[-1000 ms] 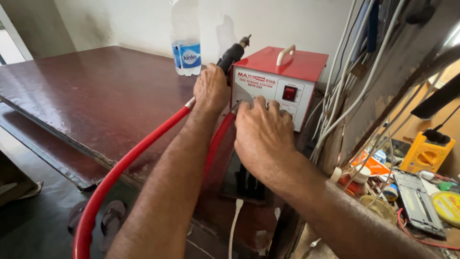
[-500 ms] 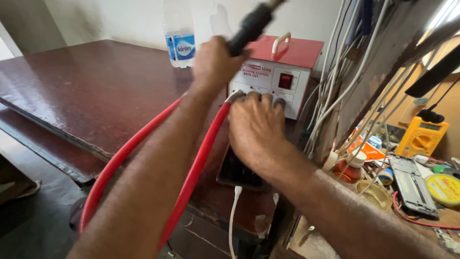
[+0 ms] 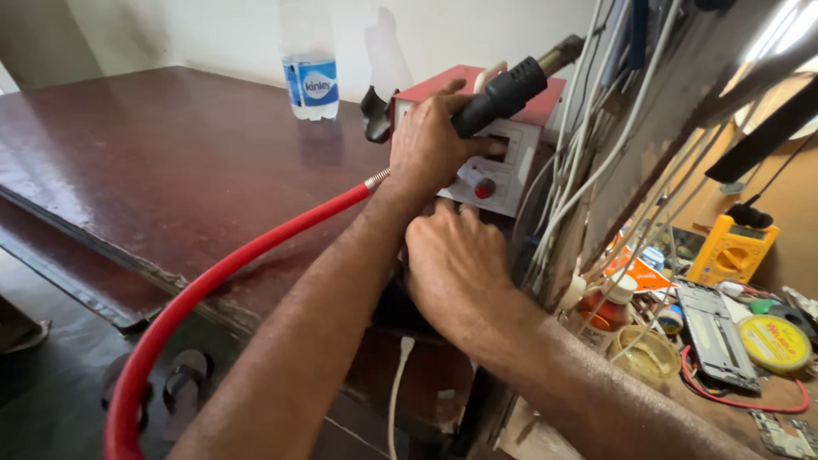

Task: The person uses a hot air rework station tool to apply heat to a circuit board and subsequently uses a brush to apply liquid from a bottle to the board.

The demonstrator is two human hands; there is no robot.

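Note:
My left hand [image 3: 430, 145] grips the black handle of a hot-air wand [image 3: 503, 89], nozzle pointing up and right in front of the red-topped rework station [image 3: 511, 166]. A thick red hose [image 3: 221, 273] runs from the wand down past my left forearm. My right hand [image 3: 456, 268] is lower, knuckles up, pressed against the station's lower front just under its red knob [image 3: 484, 188]. Its fingertips are hidden, so what they touch is unclear.
A plastic water bottle [image 3: 308, 68] stands at the back of the dark brown table [image 3: 170, 162]. White cables [image 3: 588, 145] hang right of the station. A yellow multimeter [image 3: 733, 247], a round yellow tin [image 3: 774, 341], a phone frame [image 3: 711, 328] and a small brown bottle [image 3: 607, 308] crowd the right bench.
My left hand has lowered the wand from high above the station to just in front of its top. My right hand has slid down from the front panel to its lower edge.

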